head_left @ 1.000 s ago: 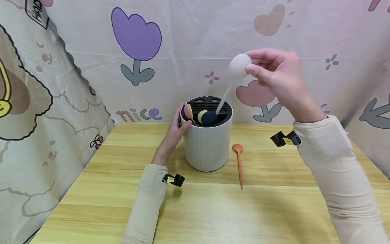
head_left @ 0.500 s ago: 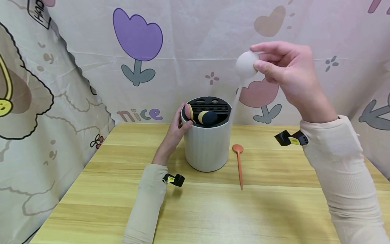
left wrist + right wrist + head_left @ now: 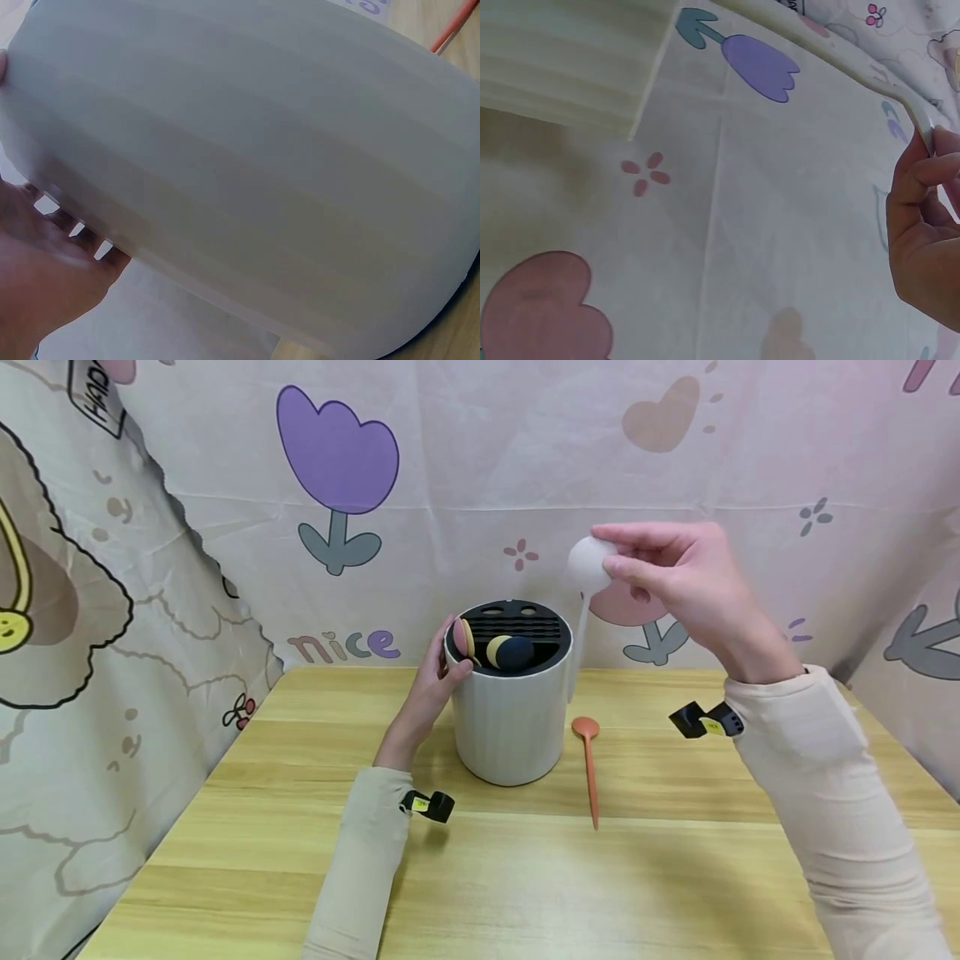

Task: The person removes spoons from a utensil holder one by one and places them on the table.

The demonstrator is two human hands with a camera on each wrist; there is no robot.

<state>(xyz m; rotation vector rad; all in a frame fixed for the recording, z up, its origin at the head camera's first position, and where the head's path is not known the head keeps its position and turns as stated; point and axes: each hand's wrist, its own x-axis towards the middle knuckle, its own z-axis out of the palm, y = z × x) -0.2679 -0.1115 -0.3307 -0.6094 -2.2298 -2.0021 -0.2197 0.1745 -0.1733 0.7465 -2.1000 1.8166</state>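
In the head view a white ribbed utensil holder stands upright on the table, its black slotted top showing. My left hand grips its left side near the rim, thumb at the front; in the left wrist view the fingers lie along the wall. A white spoon hangs handle down just right of the holder. My right hand pinches it by the round bowl. A pink and cream utensil head and a dark blue and yellow one sit in the holder's top.
An orange spoon lies on the wooden table, right of the holder, bowl end away from me. A printed cloth hangs behind the table's back edge and along the left side.
My right hand first drew the white spoon up and right, its handle coming out of the holder's top. Now it has lowered the spoon beside the holder. The left hand stays in place.
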